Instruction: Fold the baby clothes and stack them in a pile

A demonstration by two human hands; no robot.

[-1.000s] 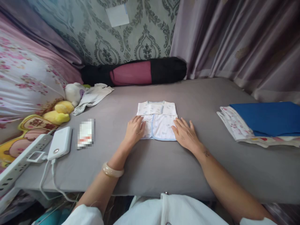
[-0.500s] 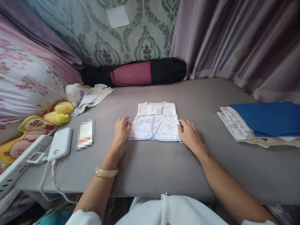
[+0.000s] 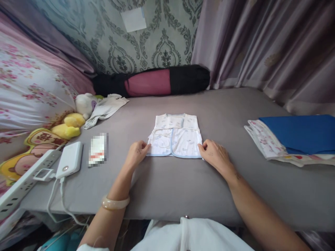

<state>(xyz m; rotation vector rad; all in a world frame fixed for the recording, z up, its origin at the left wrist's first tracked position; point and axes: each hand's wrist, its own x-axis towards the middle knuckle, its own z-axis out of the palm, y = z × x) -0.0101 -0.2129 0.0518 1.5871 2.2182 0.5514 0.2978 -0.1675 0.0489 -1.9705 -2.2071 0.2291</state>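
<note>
A small white baby shirt (image 3: 185, 139) with pale prints and light blue trim lies flat on the grey sheet (image 3: 178, 188). Its upper part is folded down over the body, and the blue-edged front opening runs down the middle. My left hand (image 3: 137, 151) pinches the shirt's lower left corner between thumb and fingers. At the lower right corner, my right hand (image 3: 214, 153) has its thumb and curled fingers closed on the hem. Both hands rest low, close to the sheet.
Folded cloths under a blue one (image 3: 300, 134) lie at right. To the left are a white power bank (image 3: 69, 160) with cables, a power strip (image 3: 18, 193), a blurred packet (image 3: 97, 149), plush toys (image 3: 66, 130) and a pale cloth (image 3: 104, 109). A black-and-red long bag (image 3: 148, 83) lies behind.
Both hands have moved down slightly to the shirt's lower corners, and their fingers have closed on the cloth. The shirt lies as before; the view has shifted a little.
</note>
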